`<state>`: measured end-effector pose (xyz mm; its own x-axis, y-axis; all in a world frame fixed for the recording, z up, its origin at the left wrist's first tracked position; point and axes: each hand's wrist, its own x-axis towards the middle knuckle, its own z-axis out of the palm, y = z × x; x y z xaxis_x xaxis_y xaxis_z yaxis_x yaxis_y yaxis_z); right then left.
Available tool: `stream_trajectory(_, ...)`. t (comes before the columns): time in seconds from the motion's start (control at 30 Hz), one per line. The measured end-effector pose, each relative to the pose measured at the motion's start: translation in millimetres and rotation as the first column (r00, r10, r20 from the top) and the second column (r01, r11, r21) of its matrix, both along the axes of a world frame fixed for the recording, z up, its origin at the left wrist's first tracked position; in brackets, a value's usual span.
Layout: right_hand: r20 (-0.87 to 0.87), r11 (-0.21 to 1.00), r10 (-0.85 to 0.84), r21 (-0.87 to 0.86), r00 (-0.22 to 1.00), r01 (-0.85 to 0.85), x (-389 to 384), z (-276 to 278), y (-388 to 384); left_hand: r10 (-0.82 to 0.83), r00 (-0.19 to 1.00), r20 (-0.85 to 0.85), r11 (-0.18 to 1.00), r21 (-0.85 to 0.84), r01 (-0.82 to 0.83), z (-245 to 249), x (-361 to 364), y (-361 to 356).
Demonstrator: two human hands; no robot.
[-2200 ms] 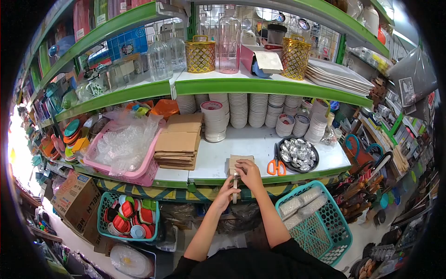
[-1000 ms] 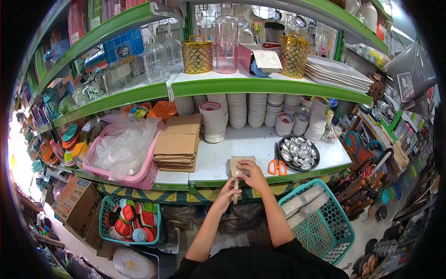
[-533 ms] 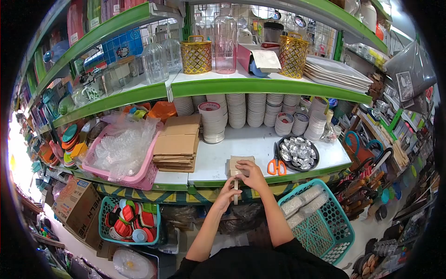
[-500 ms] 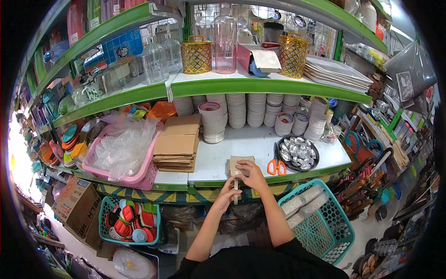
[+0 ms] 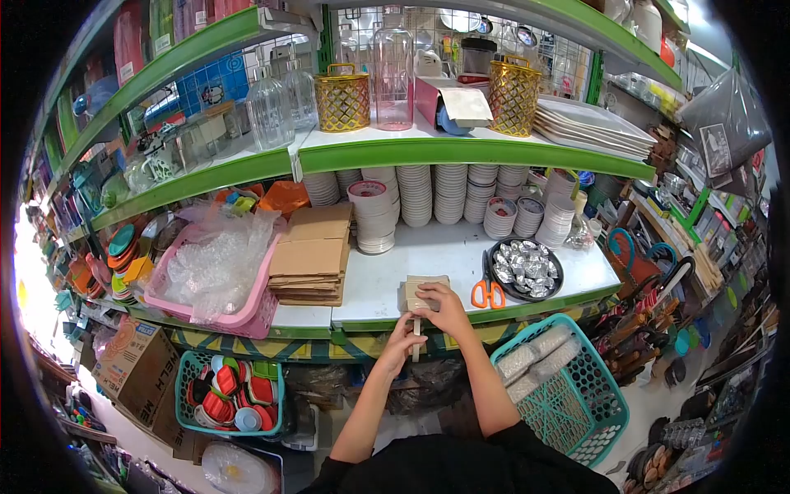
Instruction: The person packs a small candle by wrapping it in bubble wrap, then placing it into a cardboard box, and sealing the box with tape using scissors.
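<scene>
A small brown cardboard box [image 5: 429, 284] sits at the front edge of the white shelf. My right hand [image 5: 444, 311] lies over its near side with bent fingers, gripping it. Just below and to the left, my left hand [image 5: 401, 344] is closed around a narrow cream band, apparently a tape roll [image 5: 416, 339] seen edge-on. The fingers of both hands nearly meet at the box's near edge, and they hide part of it. To the right of my hands lie scissors with orange handles [image 5: 488, 295], beside a black round tray [image 5: 562, 284] of silver foil-wrapped pieces.
Flattened cardboard boxes [image 5: 309, 255] are stacked left of my hands, beside a pink basket [image 5: 263, 309] of bubble wrap. Stacked white bowls [image 5: 415, 198] line the back. Below are a teal basket [image 5: 613, 403] with bubble-wrapped rolls and another teal basket [image 5: 188, 412] of colourful containers.
The camera view has shifted slightly. Both hands keep almost the same pose at the small box.
</scene>
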<state>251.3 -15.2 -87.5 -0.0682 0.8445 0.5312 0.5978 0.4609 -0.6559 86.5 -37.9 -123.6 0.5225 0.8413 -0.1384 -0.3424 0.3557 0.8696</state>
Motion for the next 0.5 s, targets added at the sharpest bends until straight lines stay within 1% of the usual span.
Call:
stream_trajectory(0.1, 0.017, 0.998, -0.04, 0.048, 0.999, 0.04, -4, -3, 2, 0.007, 1.0, -0.003, 1.0, 0.02, -0.007, -2, 0, 2)
stream_trajectory(0.17, 0.068, 0.99, -0.079, 0.123, 0.995, 0.071, -7, -2, 0, 0.004, 1.0, 0.015, 1.0, 0.025, -0.004, -2, 0, 2)
stream_trajectory(0.3, 0.051, 0.987, -0.084, 0.139, 0.995, 0.076, -11, -1, 0, -0.007, 1.0, -0.024, 0.999, 0.048, 0.008, 3, -1, 0)
stream_trajectory(0.37, 0.079, 0.966, -0.165, 0.212, 0.983, 0.145, -17, -2, -1, 0.004, 1.0, 0.03, 0.999, -0.034, -0.003, 11, -2, -3)
stream_trajectory(0.4, 0.079, 0.966, -0.166, 0.211, 0.983, 0.146, -18, -4, 0, 0.004, 1.0, 0.03, 0.999, -0.035, -0.003, 11, -2, -3)
stream_trajectory(0.47, 0.058, 0.936, -0.26, 0.261, 0.964, 0.237, -22, -8, 2, 0.004, 1.0, 0.011, 1.0, -0.001, -0.004, 8, -1, -3)
stream_trajectory(0.5, 0.057, 0.936, -0.259, 0.261, 0.964, 0.236, -25, -8, 2, 0.005, 1.0, 0.01, 1.0, -0.001, -0.005, 8, -1, -3)
